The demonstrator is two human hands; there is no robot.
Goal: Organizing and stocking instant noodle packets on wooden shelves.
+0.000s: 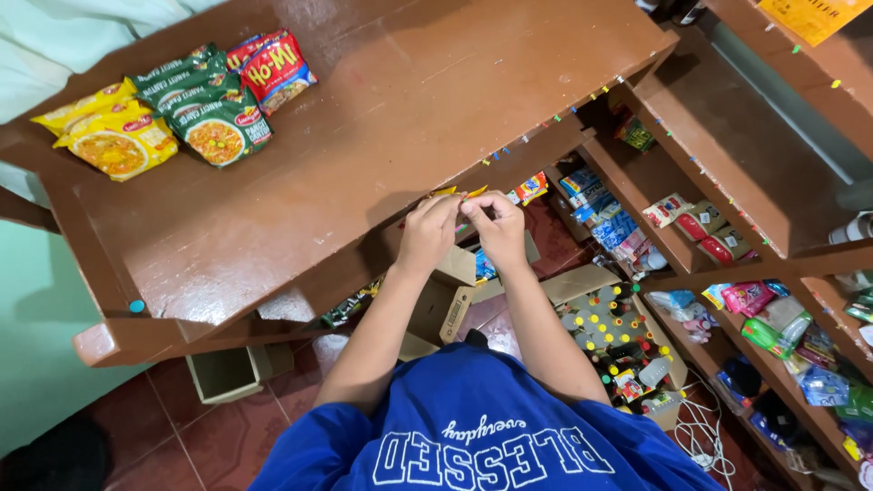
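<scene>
My left hand (pixel 426 233) and my right hand (pixel 498 227) meet at the front edge of a brown wooden shelf (pixel 382 118). Both pinch a small yellow packet (pixel 452 192), most of it hidden behind my fingers. Under my hands an open cardboard box (pixel 443 305) sits on the red tile floor. At the shelf's far left lie noodle packets: yellow ones (pixel 114 135), green ones (pixel 207 107) and a red one (pixel 275 66).
A carton of capped bottles (pixel 617 338) stands on the floor to the right. Wooden shelves (pixel 727 118) at the right carry snack packs and sachets. A small blue cap (pixel 136 306) rests on the shelf edge, and a pale box (pixel 227 373) is below.
</scene>
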